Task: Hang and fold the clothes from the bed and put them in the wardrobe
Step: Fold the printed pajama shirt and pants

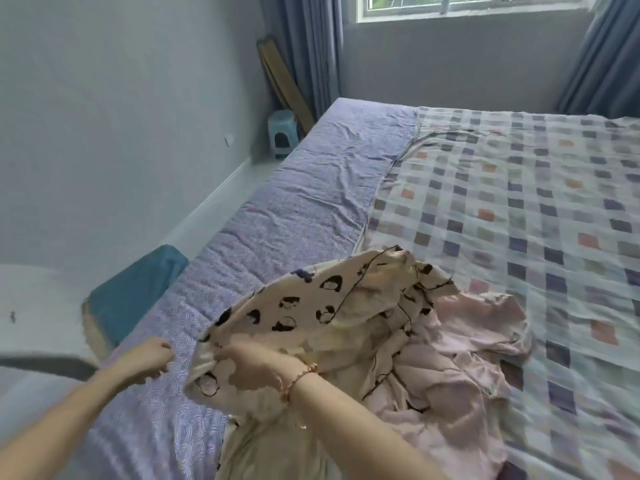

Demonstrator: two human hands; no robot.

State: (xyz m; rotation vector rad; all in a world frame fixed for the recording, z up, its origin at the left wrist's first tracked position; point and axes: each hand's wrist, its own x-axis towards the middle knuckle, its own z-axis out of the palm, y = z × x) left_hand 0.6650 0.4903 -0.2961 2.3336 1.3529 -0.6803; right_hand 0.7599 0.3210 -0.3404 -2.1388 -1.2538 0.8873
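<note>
Patterned garment [304,306], edge in right-hand grip [249,365], rest draped on bed [294,209]

One wide-angle camera, worn on the head, looks forward and down along the bed [304,209] toward the far window [433,6], close above the bed's near end.
</note>
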